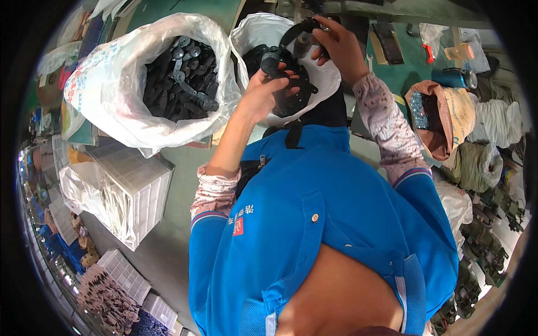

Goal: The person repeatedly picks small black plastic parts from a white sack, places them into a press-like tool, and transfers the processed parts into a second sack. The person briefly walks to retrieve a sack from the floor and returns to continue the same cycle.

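Observation:
Over a white bag (333, 92) of black parts, my left hand (260, 95) is closed around a black plastic piece with a round, disc-like end (270, 63). To its right and farther from me, my right hand (343, 49) is raised with bent fingers, pinching a dark, curved part (307, 24) by its end. Whether the two hands hold one joined piece or separate ones I cannot tell. Loose black parts (300, 92) lie below both hands inside the bag. Beside it on the left stands a larger white sack (126, 84), full of similar flat black parts with round ends (182, 67).
A brown bag (440, 106) of small shiny metal pieces sits at the right, near a dark blue flask (454, 78) and a red-tipped item (429, 53) on the green bench (395, 75). White plastic crates (137, 185) stand on the floor at the left.

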Tool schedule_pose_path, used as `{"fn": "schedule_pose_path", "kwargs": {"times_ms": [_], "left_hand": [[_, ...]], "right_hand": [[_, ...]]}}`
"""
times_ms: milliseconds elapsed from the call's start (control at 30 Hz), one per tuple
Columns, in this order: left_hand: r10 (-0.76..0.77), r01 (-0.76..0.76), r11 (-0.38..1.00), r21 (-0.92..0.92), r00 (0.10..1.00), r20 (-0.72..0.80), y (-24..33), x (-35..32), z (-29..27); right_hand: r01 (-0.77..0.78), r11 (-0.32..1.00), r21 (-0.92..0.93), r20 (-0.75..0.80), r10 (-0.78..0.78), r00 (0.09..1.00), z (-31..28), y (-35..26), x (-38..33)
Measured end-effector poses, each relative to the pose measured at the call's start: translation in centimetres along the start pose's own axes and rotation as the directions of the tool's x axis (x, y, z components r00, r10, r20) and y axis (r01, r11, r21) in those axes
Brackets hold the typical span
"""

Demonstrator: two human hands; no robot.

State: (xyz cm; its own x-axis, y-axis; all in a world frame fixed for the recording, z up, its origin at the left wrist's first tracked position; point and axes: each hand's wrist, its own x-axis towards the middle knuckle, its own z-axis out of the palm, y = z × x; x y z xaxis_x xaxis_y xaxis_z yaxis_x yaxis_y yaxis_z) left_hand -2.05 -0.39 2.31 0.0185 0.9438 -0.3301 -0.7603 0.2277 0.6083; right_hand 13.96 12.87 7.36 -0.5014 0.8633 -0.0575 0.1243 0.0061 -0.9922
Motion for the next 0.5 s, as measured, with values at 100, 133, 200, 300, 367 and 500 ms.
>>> {"fn": "schedule_pose_path", "kwargs": {"times_ms": [100,133,200,300,367,500], "left_hand": [[0.01,-0.011,0.999,0.053,0.999,0.031,-0.2,0.3,0.1],[0.012,-0.017,0.997,0.08,0.998,0.061,-0.2,0.5,0.1],[0.01,-0.014,0.998,0.063,0.998,0.063,-0.6,0.8,-0.3],[0.027,-0.029,0.998,0.048,0.999,0.043,-0.4,1.2,0.1],[0.016,-0.016,1.0,0.014,1.0,0.007,-0.1,1.2,0.3],[0.002,-0.004,0.993,0.114,1.0,0.021,-0.4,0.7,0.3]], "right_hand": [[0.227,0.925,-0.303,0.15,-0.189,0.97,0.0,4.1,-1.6],[0.278,0.904,-0.325,0.203,-0.221,0.954,0.4,5.2,-2.8],[0.182,0.946,-0.266,0.262,-0.111,0.959,0.8,4.8,-4.5],[-0.154,0.982,-0.105,0.274,0.178,0.945,1.0,3.6,-5.2],[-0.169,0.981,-0.096,0.22,0.187,0.957,-0.1,4.4,-5.0],[-0.094,0.984,0.151,0.093,0.08,0.992,-0.7,4.8,-5.1]]}}
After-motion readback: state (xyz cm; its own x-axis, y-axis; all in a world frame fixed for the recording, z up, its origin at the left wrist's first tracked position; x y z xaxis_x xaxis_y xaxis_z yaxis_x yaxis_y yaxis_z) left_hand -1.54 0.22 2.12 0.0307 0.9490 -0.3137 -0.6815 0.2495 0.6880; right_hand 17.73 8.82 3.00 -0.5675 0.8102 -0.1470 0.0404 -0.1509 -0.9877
